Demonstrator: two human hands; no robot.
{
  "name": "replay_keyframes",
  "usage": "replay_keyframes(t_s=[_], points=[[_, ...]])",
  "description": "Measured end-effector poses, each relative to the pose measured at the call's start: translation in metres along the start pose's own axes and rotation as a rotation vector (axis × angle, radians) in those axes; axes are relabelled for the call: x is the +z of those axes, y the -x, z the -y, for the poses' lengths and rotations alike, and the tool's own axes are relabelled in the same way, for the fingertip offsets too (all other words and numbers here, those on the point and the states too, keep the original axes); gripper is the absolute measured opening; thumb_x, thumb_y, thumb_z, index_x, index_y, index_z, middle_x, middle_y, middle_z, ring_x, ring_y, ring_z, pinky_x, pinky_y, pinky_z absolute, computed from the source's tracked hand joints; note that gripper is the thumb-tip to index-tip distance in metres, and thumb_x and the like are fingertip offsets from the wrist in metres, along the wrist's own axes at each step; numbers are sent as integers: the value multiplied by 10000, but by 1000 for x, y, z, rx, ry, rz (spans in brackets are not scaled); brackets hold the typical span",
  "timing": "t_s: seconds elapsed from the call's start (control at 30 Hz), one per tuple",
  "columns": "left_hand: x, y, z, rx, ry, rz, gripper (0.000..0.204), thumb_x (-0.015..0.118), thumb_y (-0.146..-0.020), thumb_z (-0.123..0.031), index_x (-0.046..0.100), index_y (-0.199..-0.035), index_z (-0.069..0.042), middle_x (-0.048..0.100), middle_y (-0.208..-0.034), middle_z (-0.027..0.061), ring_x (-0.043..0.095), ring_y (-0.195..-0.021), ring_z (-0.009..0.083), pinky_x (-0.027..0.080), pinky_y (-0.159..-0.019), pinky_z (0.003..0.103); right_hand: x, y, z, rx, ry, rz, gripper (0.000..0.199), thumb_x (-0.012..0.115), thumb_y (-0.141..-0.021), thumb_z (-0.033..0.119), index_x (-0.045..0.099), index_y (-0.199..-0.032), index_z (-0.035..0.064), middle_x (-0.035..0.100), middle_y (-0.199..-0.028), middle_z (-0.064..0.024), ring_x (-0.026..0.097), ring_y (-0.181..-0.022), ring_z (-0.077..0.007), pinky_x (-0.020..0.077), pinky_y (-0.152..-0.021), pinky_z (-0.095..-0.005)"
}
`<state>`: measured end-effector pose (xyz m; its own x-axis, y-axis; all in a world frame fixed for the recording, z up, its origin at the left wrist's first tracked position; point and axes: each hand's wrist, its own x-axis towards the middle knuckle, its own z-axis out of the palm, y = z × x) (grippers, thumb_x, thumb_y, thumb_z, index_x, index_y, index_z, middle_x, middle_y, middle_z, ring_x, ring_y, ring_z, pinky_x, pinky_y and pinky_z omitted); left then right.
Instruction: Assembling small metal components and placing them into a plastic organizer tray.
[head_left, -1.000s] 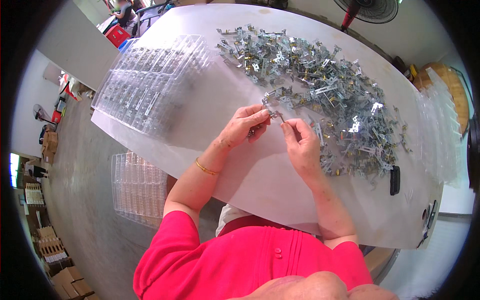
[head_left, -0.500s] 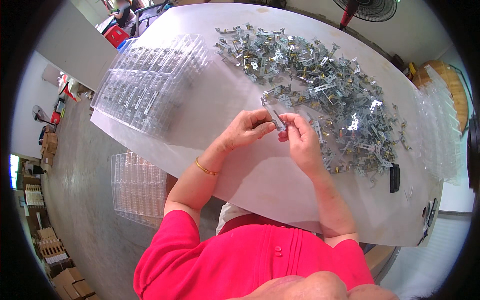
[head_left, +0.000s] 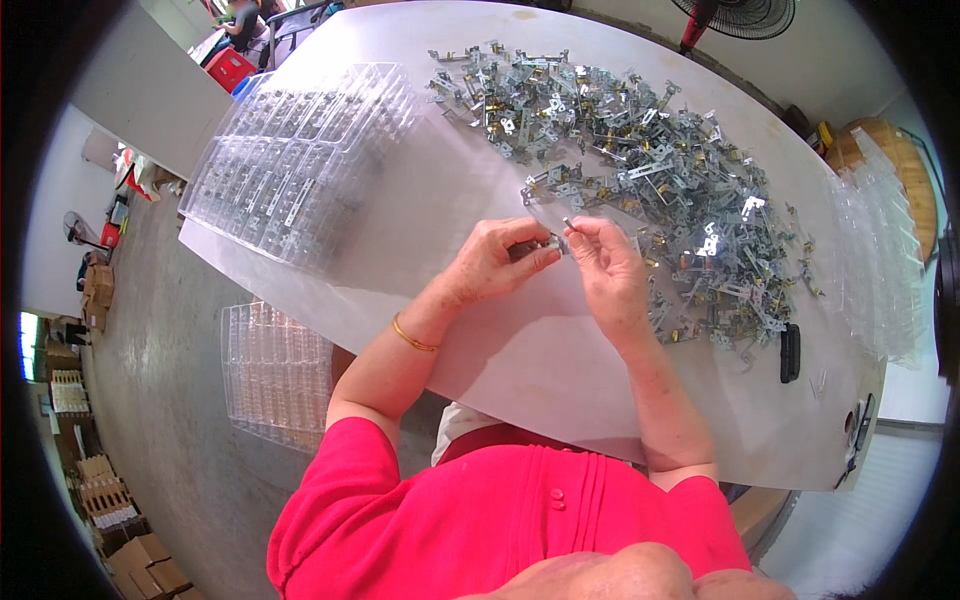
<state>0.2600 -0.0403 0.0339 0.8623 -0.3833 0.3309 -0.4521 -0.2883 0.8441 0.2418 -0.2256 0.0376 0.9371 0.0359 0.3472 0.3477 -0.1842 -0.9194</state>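
Observation:
My left hand (head_left: 495,260) is closed on a small metal bracket (head_left: 554,242), mostly covered by its fingers. Close beside it, my right hand (head_left: 610,272) pinches a thin, dark metal piece (head_left: 567,223) between thumb and fingertips; its exact kind is too small to tell. The fingertips of both hands nearly meet above the white table. Just beyond them spreads a large heap of silvery metal brackets (head_left: 650,170), some with brass-coloured parts.
Stacked clear plastic trays (head_left: 290,170) filled with metal parts stand on the table at left. More clear trays (head_left: 275,370) sit lower, beside the table. Empty clear trays (head_left: 880,260) lean at far right. A black object (head_left: 790,354) lies near the heap; a fan (head_left: 740,18) stands behind.
My right hand has drawn slightly apart from the left with the thin piece, which now points up from its fingertips. The bracket has turned and sits deeper in my left fingers.

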Motion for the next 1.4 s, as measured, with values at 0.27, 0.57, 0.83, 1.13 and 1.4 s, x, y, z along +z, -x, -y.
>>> replay_keyframes(t_s=[0.27,0.57,0.83,1.13,1.4], points=[[-9,-3,3,45,57,16,252,643,-904,-226,662,-974,15,629,-762,64,568,-679,130,469,-642,294,-1,-1,8,221,-233,11,102,591,-982,102,626,-1024,16,677,-870,-18,640,-756,-82,532,-710,-241],[-9,-2,10,-147,187,174,307,631,-931,-253,660,-1083,12,678,-894,69,631,-826,141,503,-730,291,-8,-5,5,95,-49,-48,90,622,-960,103,651,-1014,37,671,-837,-22,619,-698,-105,503,-647,-258],[-3,-6,-7,-343,477,-20,219,705,-880,-92,628,-1051,20,657,-861,36,635,-745,93,540,-659,250,-2,1,16,-156,410,-44,57,668,-888,95,643,-939,92,634,-756,-107,622,-628,-281,484,-565,-372],[4,-4,13,-218,349,-22,229,761,-840,-86,610,-992,-2,642,-797,17,590,-709,60,512,-642,233,-2,2,12,-222,563,23,46,625,-894,89,603,-928,68,652,-798,-126,648,-711,-330,497,-598,-432],[4,-4,15,-54,59,-128,232,740,-860,-128,614,-1012,-5,648,-802,31,581,-725,69,498,-636,271,-4,7,8,-194,592,54,50,583,-931,97,605,-960,63,657,-833,-153,650,-763,-362,496,-636,-451]])
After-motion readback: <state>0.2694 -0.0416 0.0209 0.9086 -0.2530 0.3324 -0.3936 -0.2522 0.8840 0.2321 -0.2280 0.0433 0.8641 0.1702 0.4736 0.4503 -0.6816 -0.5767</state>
